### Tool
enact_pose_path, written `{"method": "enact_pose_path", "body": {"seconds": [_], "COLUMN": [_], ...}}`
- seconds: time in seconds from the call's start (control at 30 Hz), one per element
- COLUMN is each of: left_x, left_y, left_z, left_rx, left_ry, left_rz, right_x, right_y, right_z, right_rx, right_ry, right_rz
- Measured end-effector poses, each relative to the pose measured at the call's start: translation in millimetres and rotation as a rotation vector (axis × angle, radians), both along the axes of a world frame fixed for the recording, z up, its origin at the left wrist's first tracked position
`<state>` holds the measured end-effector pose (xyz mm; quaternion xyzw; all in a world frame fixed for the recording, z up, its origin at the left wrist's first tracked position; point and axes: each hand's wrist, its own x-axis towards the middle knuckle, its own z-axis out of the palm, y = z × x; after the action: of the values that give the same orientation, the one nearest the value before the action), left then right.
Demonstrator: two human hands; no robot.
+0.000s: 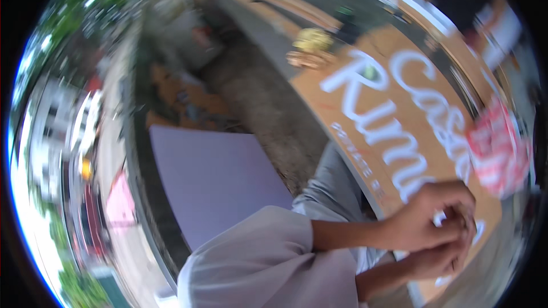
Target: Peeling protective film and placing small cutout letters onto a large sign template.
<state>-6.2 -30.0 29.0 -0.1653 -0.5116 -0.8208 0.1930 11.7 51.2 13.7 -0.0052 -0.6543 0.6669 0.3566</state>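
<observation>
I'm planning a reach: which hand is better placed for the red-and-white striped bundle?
Probably the left hand: it appears nearer the striped bundle, while the right hand sits lower in view, farther off.

The signboard (402, 102) looks like wood or wood-toned board, smooth and matt, its white lettering (341, 74) smooth too; the lavender panel (214, 177) is even and matt. Sleeve (257, 268) and grey trousers (334, 185) are soft, matt cloth. The striped bag (499, 151) resembles thin crinkled plastic; the ground (268, 108) looks rough.
</observation>
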Motion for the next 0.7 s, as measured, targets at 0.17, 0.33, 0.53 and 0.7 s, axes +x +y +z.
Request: {"method": "enact_pose_path", "body": {"seconds": [0.17,0.33,0.53,0.7], "left_x": [9,28,28,29], "left_y": [-11,-33,-48,-56], "left_z": [1,10,12,13], "left_rx": [-0.161,-0.295,-0.137,-0.096], "left_ry": [0.171,0.215,0.204,0.234], "left_rz": [0.230,0.517,0.509,0.540], "right_x": [-10,-29,-15,-13], "right_y": [-13,-10,-52,-55], "right_z": [14,-13,16,17], "right_rx": [0.054,0.106,0.034,0.041], "right_ry": [0.127,0.119,0.112,0.113], "right_rz": [0.012,0.117,0.167,0.250]}}
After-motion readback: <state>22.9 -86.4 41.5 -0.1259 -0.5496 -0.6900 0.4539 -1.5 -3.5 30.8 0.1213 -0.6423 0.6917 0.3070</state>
